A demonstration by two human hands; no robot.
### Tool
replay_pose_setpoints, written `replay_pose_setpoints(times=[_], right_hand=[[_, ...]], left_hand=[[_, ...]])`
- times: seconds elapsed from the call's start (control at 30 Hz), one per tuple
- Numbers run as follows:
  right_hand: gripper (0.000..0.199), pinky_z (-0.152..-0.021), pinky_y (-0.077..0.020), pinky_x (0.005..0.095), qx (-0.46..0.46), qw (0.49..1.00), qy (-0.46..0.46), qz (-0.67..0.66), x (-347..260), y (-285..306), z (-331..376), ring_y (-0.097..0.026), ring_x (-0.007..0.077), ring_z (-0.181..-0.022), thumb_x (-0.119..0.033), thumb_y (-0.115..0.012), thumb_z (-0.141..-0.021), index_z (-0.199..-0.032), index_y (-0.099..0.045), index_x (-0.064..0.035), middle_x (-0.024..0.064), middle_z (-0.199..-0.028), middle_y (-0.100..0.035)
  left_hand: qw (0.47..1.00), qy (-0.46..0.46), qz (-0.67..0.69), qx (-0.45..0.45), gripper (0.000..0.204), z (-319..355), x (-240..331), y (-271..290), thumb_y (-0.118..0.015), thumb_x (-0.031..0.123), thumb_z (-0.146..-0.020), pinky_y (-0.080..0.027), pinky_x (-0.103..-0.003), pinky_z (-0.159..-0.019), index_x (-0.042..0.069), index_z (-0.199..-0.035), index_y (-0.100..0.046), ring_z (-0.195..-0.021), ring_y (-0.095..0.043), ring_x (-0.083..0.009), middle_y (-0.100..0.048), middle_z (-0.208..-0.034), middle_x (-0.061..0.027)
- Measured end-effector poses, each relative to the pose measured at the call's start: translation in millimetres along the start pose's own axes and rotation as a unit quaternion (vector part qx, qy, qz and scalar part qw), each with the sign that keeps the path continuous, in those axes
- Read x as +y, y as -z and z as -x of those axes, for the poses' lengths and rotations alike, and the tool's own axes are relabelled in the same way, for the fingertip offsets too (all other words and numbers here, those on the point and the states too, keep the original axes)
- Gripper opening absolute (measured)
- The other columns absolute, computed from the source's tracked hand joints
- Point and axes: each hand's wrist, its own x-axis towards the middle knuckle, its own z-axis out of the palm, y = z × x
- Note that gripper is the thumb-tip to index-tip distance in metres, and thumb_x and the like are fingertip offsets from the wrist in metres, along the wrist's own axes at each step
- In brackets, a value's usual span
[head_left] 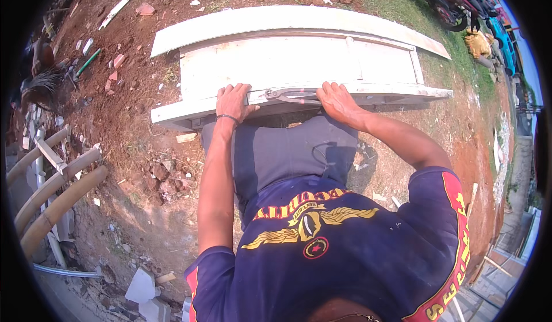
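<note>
I view L hand (233, 101) & R hand (340, 103) atop near edge of white panel (287, 63), fwd of legs (282, 155); grip, spread or pinching: can't tell. Pliers (295, 100) btwn hands.

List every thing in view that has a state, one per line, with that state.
Plier-like tool: along the near rail, handles spread.
Left hand: fingers bent over that rail.
Right hand: on the rail, at the tool's handle ends; grip unclear.
White panel: framed by rails.
White board: lying along the panel's far side.
Round poles: lying side by side.
Motorcycle: partly in view.
Yellow sack: bulging; whether tied, unclear.
</note>
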Motion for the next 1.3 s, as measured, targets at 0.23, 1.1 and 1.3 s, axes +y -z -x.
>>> replay_pose_setpoints(times=[0.23, 1.1, 1.3], right_hand=[[0.01, -0.073, -0.0439, 0.0462, -0.007, 0.997, -0.077, -0.022, -21, 36, 17, -0.056, 0.0314, -0.085, -0.005, -0.053, -0.083, -0.092, -0.056, -0.0003, 0.0164, -0.092, -0.053], [0.039, -0.107, -0.0223, 0.0728, -0.15, 0.848, 0.118, 0.494, -26, 127, -26, -0.04, 0.0365, -0.129, -0.033, -0.053, -0.092, -0.112, -0.07, -0.0048, 0.0209, -0.131, -0.047], [0.047, -0.095, -0.0381, 0.0684, -0.215, 0.825, 0.118, 0.508, -48, 131, -42, -0.049, 0.036, -0.115, -0.034, -0.063, -0.086, -0.126, -0.062, -0.0084, 0.0208, -0.123, -0.053]], left_hand=[[0.985, -0.102, 0.065, 0.12, 0.028, -8, 7, -31, -0.063, 0.023, -0.09, -0.031, -0.049, -0.101, 0.018, -0.118, -0.06, -0.108, -0.054, -0.026, -0.058, -0.112, -0.006], [0.939, 0.073, 0.032, 0.335, 0.005, -39, 42, -64, -0.054, 0.005, -0.084, -0.04, -0.043, -0.08, 0.009, -0.087, -0.054, -0.083, -0.059, -0.0301, -0.06, -0.079, -0.009], [0.937, 0.074, 0.027, 0.339, 0.005, -42, 40, -67, -0.053, 0.005, -0.085, -0.041, -0.043, -0.08, 0.009, -0.087, -0.054, -0.081, -0.059, -0.0309, -0.061, -0.078, -0.0101]])
